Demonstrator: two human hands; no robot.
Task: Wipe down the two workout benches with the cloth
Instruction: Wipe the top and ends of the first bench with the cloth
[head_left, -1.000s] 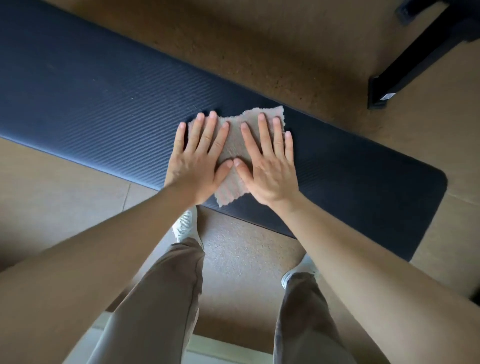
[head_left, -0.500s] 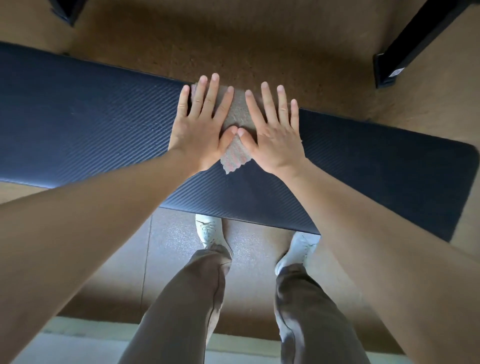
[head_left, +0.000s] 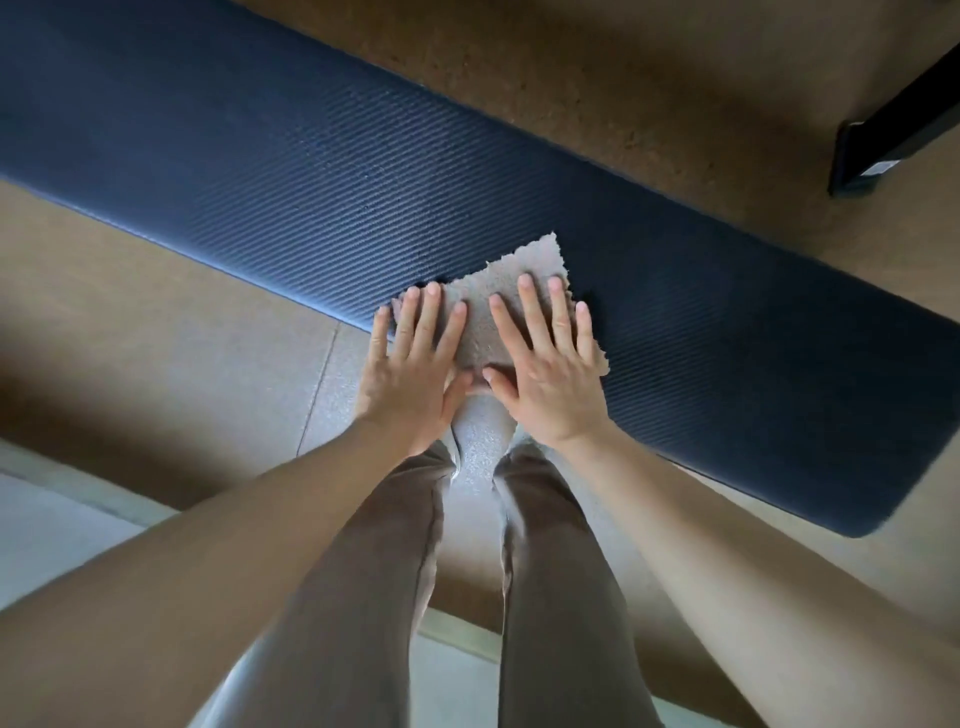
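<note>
The floor (head_left: 623, 78) was brown and speckled like cork, with a seam running toward 7 o'clock and a paler slab (head_left: 62, 530) at 8 o'clock. Across it a dark blue bench (head_left: 260, 156) with a finely ribbed pad stretched from 10 o'clock to 4 o'clock, its rounded end showing at the 4 o'clock side. A black metal leg (head_left: 893, 130) with a small white label (head_left: 878, 167) stood on the floor at 2 o'clock, well apart from the pad.

The cloth (head_left: 514, 275), a grey-beige rag with ragged edges, lay flat on the pad near the middle of the view, right at the bench's near edge. One corner pointed toward 12 o'clock.

Both hands pressed down on it side by side. The left hand (head_left: 410, 374) lay flat with its fingers straight and slightly spread. Its fingertips rested on the cloth's 9 o'clock side, its little finger sat just off the cloth, and its palm reached past the near edge of the pad. The right hand (head_left: 550, 379) was also flat, fingers straight and fanned, covering the cloth's 3 o'clock side. The two thumbs met, or nearly met, at the cloth's near edge; neither hand gripped or pinched anything.

Bare forearms ran in from 7 and 5 o'clock. Grey-brown trousers (head_left: 374, 571) showed between them at 6 o'clock.
</note>
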